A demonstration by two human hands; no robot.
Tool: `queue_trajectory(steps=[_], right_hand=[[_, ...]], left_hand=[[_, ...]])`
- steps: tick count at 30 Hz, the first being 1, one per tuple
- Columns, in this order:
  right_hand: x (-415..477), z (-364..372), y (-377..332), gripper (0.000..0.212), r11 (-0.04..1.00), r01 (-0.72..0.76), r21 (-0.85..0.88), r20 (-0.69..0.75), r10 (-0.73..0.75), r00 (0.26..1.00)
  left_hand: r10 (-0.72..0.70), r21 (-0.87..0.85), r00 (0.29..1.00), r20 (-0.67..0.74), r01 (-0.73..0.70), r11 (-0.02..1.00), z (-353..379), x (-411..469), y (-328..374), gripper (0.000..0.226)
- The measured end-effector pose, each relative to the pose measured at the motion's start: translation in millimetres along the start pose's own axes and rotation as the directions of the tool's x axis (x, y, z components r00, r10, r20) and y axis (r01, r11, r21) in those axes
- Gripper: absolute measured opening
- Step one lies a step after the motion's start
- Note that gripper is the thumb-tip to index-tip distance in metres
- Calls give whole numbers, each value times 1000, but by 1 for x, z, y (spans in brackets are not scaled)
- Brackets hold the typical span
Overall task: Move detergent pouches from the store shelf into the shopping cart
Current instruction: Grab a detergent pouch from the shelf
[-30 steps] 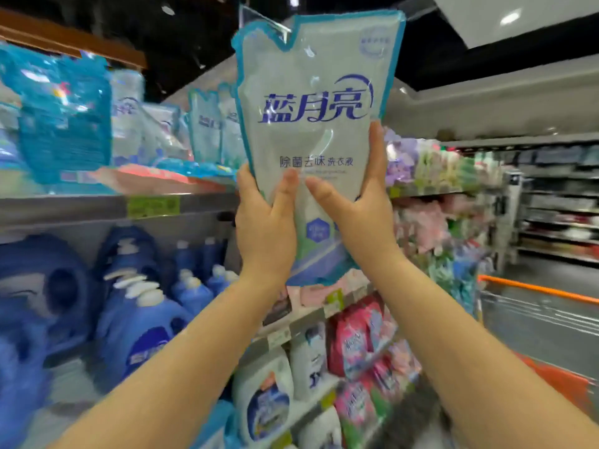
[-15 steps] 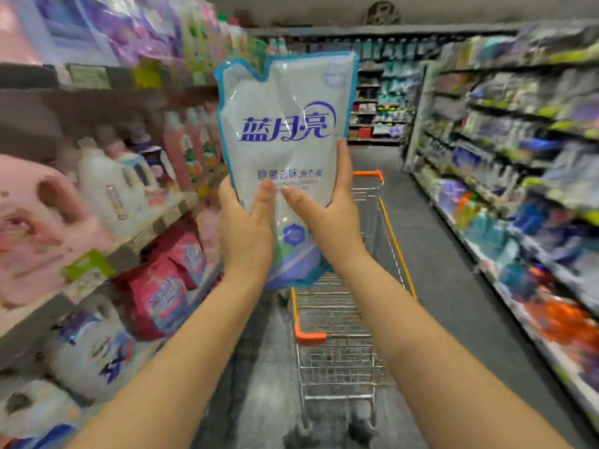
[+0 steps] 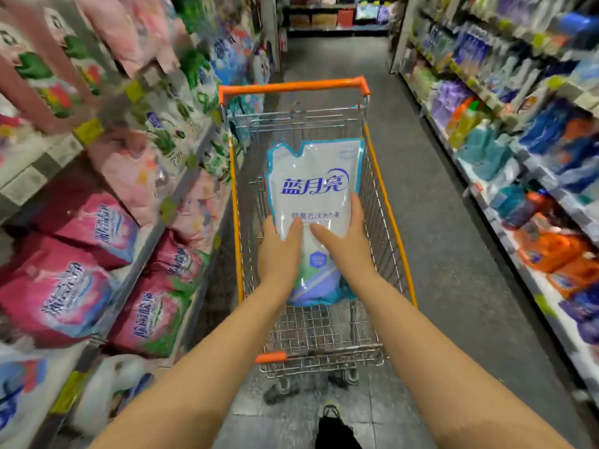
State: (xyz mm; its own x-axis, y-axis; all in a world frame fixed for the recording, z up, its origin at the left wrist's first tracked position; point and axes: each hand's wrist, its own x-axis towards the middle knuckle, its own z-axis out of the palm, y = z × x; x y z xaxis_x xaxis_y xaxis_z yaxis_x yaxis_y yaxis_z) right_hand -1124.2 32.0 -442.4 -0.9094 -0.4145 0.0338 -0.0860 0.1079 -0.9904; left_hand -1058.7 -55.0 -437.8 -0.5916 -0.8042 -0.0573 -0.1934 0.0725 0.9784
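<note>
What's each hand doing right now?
Left hand: holding the white, blue-edged plastic detergent pouch.
Right hand: holding the same pouch's other side.

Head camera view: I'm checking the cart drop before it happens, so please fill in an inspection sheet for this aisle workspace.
Surface: shopping cart, a wire basket with an orange rim, standing in the aisle.
Job's things: detergent pouch, white with a blue edge, held label up within the cart's outline; whether it touches the basket floor cannot be told.
Clutter: nothing seen.
Grippers: left hand and right hand each grip the pouch's lower half, thumbs on the front.
Cables: nothing seen.
Surroundings: pink bags stacked on the left; blurred bottles and packs on the right shelves; grey floor; a dark shoe near the cart's wheels.
</note>
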Motion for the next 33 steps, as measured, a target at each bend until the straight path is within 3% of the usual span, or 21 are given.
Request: queue_trajectory(steps=[4,8,11,13,17,27,31,33], right_hand=[[61,6,66,89,992,-126,-13,91,127,988],[84,15,136,85,947,-318,-40,128,320,939],[91,24,190,85,896,-435,-84,160,443,882],[94,29,227,81,861,-492,-127,185,508,841],[95,38,299,77,757,-634,-159,196,654,731],[77,49,369,80,652,-739,-169,273,752,600],[67,45,368,74,557,-813,-166,198,827,526],[66,43,364,73,498,-847,-187,149,866,477]], left_hand=[[-159,82,987,23,156,984,38,51,-47,35],[-320,189,945,64,303,934,60,79,-112,25],[-495,299,866,74,455,839,75,94,-166,48],[-559,287,826,71,520,805,85,100,-203,49],[-611,363,786,93,545,756,100,103,-259,32],[-655,643,739,158,426,636,105,94,-337,63],[-741,693,646,185,449,564,101,89,-339,64],[-734,733,660,161,418,537,98,93,-331,60]])
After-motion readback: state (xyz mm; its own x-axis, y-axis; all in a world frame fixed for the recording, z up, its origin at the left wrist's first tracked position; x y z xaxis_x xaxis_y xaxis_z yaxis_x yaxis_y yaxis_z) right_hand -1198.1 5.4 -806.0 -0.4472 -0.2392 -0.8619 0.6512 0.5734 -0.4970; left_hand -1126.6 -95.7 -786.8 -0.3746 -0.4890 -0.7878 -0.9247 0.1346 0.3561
